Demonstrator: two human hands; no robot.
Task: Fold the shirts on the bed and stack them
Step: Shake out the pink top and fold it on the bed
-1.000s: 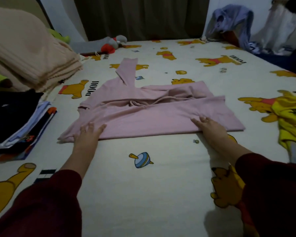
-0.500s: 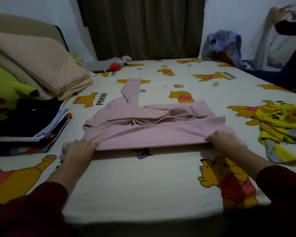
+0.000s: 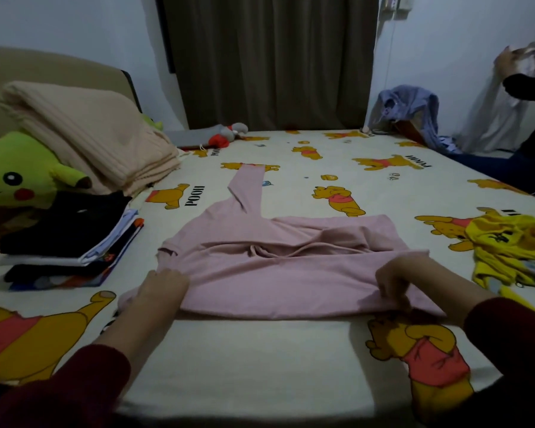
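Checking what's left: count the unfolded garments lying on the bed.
2: the pink shirt under both hands, mid-fold, and the crumpled yellow garment at the right edge. Others may lie outside view.

Home bedroom, laundry-folding session.

Bed (image 3: 260, 366) fills the view, covered by a cream cartoon-bear sheet printed "POOH". Padded beige headboard (image 3: 44, 69) on the left, with a folded beige blanket (image 3: 84, 131) and a green plush toy (image 3: 19, 177) against it. Dark curtain (image 3: 269, 60) hangs on the far wall; a wall socket with cable (image 3: 397, 3) sits beside it. Clothes all over: folded stack (image 3: 68, 242), pink shirt (image 3: 284, 267) spread flat, yellow garment (image 3: 513, 251), blue garment (image 3: 411, 109) heaped at the far corner. A second person (image 3: 531, 118) handles white cloth at the right.
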